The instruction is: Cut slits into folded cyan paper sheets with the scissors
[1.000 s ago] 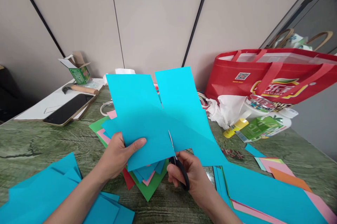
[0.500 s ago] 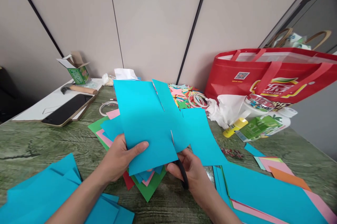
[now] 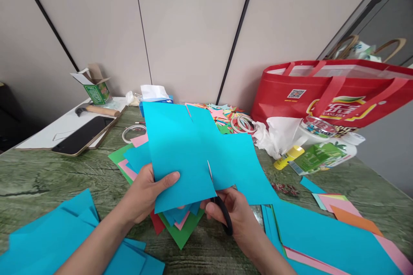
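Observation:
A sheet of blue paper (image 3: 179,150) is pinched along its lower left side by my left hand (image 3: 148,195), thumb on top. My right hand (image 3: 232,210) is closed around the black handles of a pair of scissors (image 3: 226,214). One slim blade shows above the paper, inside a cut that runs up from the lower edge. At the top edge there is a second short slit. Under the sheet lies a pile of coloured paper, with a green sheet (image 3: 180,234) sticking out at the bottom. Another blue piece (image 3: 250,167) lies just right of the held sheet.
Blue sheets (image 3: 48,236) lie at front left, and a stack of blue and pink paper (image 3: 332,232) at front right. Behind stand a red bag (image 3: 290,107), a yellow glue stick (image 3: 288,157) and tape rolls (image 3: 241,123). A phone (image 3: 82,135) and a hammer (image 3: 100,110) rest at left.
The upper part of the held sheet has tipped lower and its top slit looks narrower. The scissors have shifted slightly left along with my right hand.

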Action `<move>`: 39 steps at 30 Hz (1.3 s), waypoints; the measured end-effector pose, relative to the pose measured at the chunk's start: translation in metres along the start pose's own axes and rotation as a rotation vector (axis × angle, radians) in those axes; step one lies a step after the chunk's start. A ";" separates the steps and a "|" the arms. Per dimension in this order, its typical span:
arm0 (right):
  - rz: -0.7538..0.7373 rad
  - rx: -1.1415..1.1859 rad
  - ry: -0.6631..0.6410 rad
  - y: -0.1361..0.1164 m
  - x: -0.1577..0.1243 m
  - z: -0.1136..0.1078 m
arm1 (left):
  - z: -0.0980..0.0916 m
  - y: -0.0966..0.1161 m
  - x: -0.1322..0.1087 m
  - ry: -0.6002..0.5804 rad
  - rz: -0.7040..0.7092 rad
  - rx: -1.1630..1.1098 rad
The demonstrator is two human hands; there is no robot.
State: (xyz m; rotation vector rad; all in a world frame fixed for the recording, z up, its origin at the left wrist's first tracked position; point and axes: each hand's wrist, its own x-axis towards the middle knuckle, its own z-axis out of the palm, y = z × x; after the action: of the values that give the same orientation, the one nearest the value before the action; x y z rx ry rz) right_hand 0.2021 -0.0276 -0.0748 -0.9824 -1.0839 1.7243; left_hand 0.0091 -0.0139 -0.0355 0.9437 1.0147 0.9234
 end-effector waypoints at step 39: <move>0.000 -0.005 -0.013 -0.002 -0.005 0.006 | 0.002 -0.003 0.003 0.018 -0.015 -0.074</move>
State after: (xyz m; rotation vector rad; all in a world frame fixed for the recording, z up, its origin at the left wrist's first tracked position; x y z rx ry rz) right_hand 0.1987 -0.0333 -0.0701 -0.9748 -1.0970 1.7309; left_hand 0.0121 -0.0127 -0.0388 0.8661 0.9945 0.9519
